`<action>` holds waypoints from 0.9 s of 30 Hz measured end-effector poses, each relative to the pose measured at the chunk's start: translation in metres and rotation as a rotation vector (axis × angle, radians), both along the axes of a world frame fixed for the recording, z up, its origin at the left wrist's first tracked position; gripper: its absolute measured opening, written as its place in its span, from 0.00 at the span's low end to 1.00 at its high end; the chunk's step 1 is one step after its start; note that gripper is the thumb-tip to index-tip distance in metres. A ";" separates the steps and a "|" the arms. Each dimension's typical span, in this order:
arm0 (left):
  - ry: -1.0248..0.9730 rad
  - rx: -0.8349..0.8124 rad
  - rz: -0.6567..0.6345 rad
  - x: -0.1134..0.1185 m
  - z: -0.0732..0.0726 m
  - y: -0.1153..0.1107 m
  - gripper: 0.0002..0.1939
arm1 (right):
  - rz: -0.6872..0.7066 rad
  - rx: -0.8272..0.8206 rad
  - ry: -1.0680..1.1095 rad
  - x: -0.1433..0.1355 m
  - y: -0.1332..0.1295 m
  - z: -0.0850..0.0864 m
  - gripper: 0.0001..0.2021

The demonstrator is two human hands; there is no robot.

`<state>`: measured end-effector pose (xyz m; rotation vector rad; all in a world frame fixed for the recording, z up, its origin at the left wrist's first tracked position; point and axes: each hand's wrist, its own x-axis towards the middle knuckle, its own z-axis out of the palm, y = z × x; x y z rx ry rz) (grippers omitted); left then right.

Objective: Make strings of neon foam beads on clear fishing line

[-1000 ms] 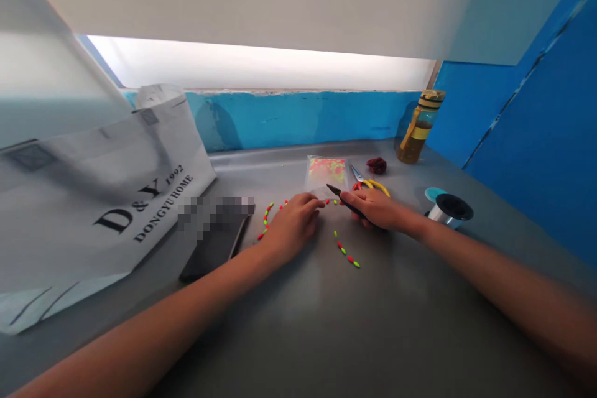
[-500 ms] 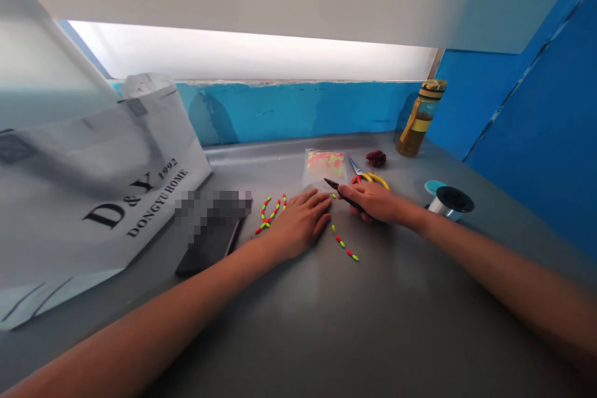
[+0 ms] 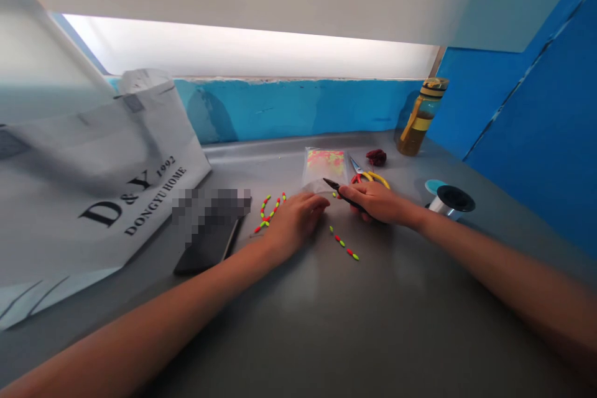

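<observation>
Slim black pliers (image 3: 331, 185) are held in the right hand (image 3: 373, 200) over the grey tabletop (image 3: 326, 323), their long tip aimed left and away from the body. The left hand (image 3: 295, 221) is curled beside red and yellow-green oval beads (image 3: 338, 239); its grip cannot be told. Broad room is seen nearer the body; the far edge is met by a blue wall (image 3: 280, 112).

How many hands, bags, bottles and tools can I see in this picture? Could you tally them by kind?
Hands: 2 (left hand, right hand)
Bags: 2 (big white bag, small clear bag)
Bottles: 1 (yellowish bottle)
Tools: 2 (dark pointed tool in the right hand, scissors)
Total: 7
</observation>
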<state>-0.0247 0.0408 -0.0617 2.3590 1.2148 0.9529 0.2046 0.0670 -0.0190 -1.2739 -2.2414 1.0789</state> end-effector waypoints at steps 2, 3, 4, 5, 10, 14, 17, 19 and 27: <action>-0.209 -0.170 0.079 0.003 0.003 0.001 0.08 | 0.020 -0.025 0.020 0.001 0.000 0.001 0.28; -0.315 -0.283 0.088 0.004 0.006 0.001 0.07 | 0.028 -0.036 0.027 0.002 0.000 0.002 0.28; -0.436 -0.391 0.109 0.005 0.009 0.000 0.07 | 0.033 -0.046 0.031 0.002 0.000 0.002 0.28; -0.536 -0.489 0.121 0.006 0.013 0.000 0.07 | 0.034 -0.056 0.033 0.002 -0.001 0.003 0.28; -0.708 -0.669 0.185 0.004 0.023 -0.003 0.07 | 0.042 -0.068 0.024 0.002 -0.004 0.007 0.30; -0.761 -0.769 0.200 0.005 0.025 -0.004 0.09 | 0.062 -0.056 0.022 0.001 -0.006 0.009 0.30; -0.835 -0.847 0.195 0.006 0.026 -0.004 0.07 | 0.076 -0.063 0.026 0.001 -0.006 0.008 0.30; -0.915 -0.891 0.158 0.006 0.027 -0.003 0.05 | 0.074 -0.058 0.023 0.002 -0.005 0.007 0.30; -1.151 -0.951 0.113 0.000 0.027 0.006 0.12 | 0.080 -0.026 -0.026 0.001 -0.003 0.005 0.30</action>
